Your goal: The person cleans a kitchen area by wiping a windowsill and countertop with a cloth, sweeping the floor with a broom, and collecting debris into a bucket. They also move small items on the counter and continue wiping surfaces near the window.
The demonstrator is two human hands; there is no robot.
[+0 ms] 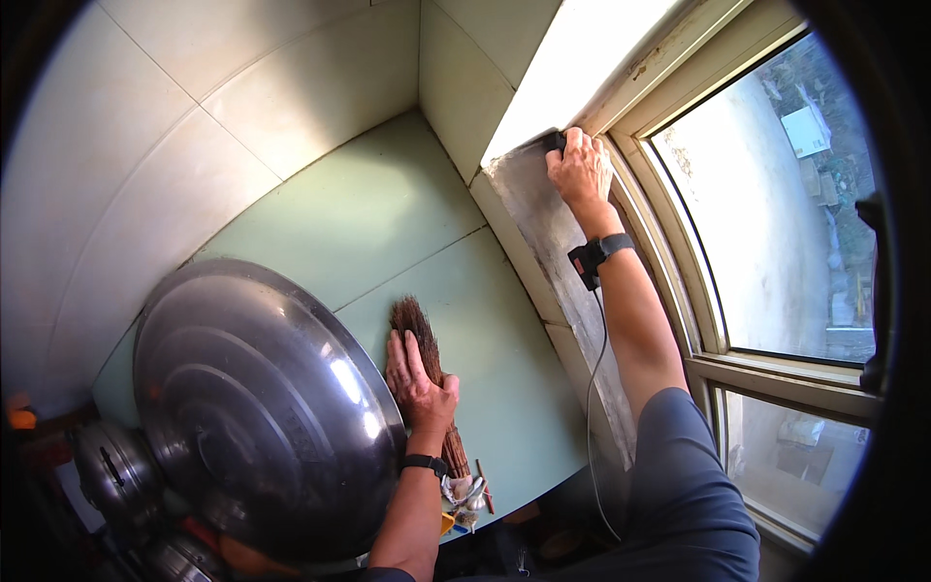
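My left hand (422,385) rests on a brush of bundled brown twigs (412,320), which lies on the pale green tiled counter (349,218) beside a large steel basin. Whether its fingers grip the brush or only lie on it is not plain. My right hand (582,167) reaches to the far end of the stained window sill (534,196), its fingers closed around a small black object (551,141) at the corner by the window frame. A black strap with a small box and a cable is on the right wrist.
The large steel basin (262,407) fills the left of the counter, with smaller metal pots (116,465) beyond its lower left. Garlic (476,502) and a reddish stick (485,486) lie near the counter's front edge. Tiled walls (240,94) and a framed window (771,218) bound the area.
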